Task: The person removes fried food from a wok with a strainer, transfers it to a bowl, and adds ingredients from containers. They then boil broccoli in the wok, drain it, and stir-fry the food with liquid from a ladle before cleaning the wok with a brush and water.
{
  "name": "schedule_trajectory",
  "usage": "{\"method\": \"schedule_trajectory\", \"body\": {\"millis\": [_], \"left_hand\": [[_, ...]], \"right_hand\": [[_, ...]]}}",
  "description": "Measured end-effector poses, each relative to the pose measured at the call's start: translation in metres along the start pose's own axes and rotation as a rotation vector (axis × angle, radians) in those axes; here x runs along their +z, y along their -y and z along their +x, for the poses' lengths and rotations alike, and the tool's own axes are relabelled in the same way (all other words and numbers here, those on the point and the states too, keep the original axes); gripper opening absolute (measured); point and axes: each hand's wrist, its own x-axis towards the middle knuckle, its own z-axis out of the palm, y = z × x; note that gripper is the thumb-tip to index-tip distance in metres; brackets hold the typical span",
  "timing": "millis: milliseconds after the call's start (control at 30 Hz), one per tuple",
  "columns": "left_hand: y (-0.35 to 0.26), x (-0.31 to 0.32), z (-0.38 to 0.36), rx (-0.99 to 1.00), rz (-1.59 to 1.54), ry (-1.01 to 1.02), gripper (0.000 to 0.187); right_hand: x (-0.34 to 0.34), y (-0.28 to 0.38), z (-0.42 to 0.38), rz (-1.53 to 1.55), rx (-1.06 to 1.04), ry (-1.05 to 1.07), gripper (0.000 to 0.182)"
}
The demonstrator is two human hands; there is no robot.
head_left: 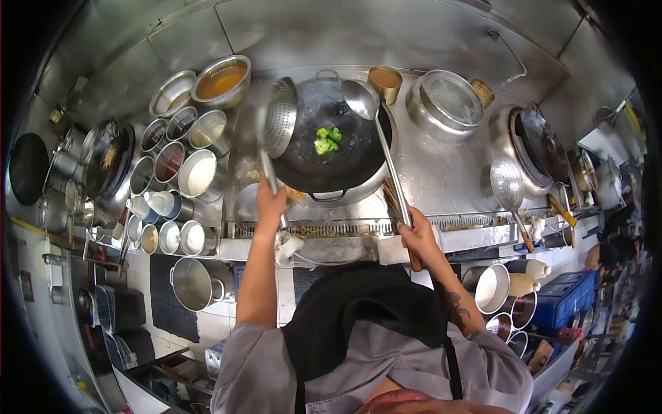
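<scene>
My left hand (271, 201) is wrapped round the handle of a perforated skimmer (282, 117). The skimmer's bowl is tilted up over the left rim of a black wok (352, 169), slightly blurred. In my right hand (420, 234) is the long handle of a ladle (360, 100); its bowl hangs over the far right part of the wok. A few green broccoli florets (327, 141) lie together near the middle of the wok, with a little steam or smoke around them. Neither tool appears to touch the broccoli.
Steel bowls, one with amber liquid (222, 80), and several seasoning pots (198, 172) crowd the left. A tin (385, 81) and a lidded pot (448, 105) stand behind right. Farther right are another skimmer (507, 183) and a second wok (543, 143). A grated drain (345, 228) runs along the front.
</scene>
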Motion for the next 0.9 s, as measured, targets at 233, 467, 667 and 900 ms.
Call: {"method": "schedule_trajectory", "body": {"millis": [233,467,667,900], "left_hand": [[0.016,-0.124,-0.093,-0.671,-0.913,0.183,0.032],[0.09,-0.137,-0.167,-0.817,-1.097,0.109,0.018],[0.124,-0.158,-0.19,-0.879,-1.112,-0.071,0.053],[0.069,-0.168,-0.427,-0.82,-0.797,-0.709,0.038]], "right_hand": [[-0.014,-0.02,0.003,-0.2,0.015,-0.018,0.046],[-0.015,-0.042,-0.014,-0.291,0.025,-0.063,0.031],[-0.033,-0.025,0.026,-0.331,-0.159,0.006,0.025],[-0.043,-0.069,0.115,-0.222,-0.34,0.185,0.024]]}}
